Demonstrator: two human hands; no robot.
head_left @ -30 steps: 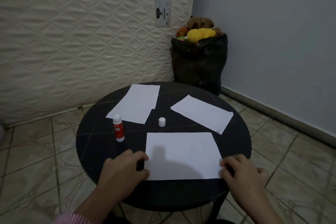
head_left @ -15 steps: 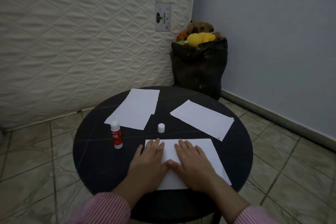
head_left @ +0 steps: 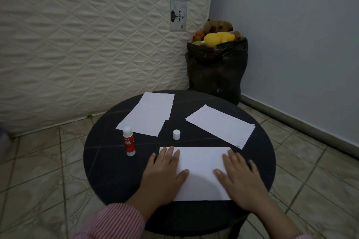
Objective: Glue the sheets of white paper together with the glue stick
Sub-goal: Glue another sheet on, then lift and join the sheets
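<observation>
Glue stick (head_left: 128,143), red-and-white plastic tube, stands upright and uncapped on the left of the round black table (head_left: 101,161), just beside the near-left corner of the far-left sheets. Nobody is touching it. Its small white cap (head_left: 176,134) stands on its own near table centre, apart from the tube.

Far-left white paper stack (head_left: 149,115): offset edges on its right side suggest more than one sheet; count unclear. Whether they're bonded, can't tell.

Left hand (head_left: 165,176) lies flat, fingers spread and open, palm down on the left end of the near white paper sheet (head_left: 202,172), gripping nothing. The sheet sits at the near edge of the table, long side across. Right hand (head_left: 240,182) does the same on the right end: open, flat, pressing, holding nothing.

Far-right white paper stack (head_left: 220,125) lies angled, well apart from the hands; a doubled edge hints at two sheets, and a small dark mark sits at its near corner.

Progress, my read: this looks like pressing or smoothing a glued pair. No glue line visible, and the near sheet could be one layer or two, so that's a guess. Far stacks likely left to do, plus recapping.

Hidden: sheet corners under the palms, table legs, label text too small to read.
</observation>
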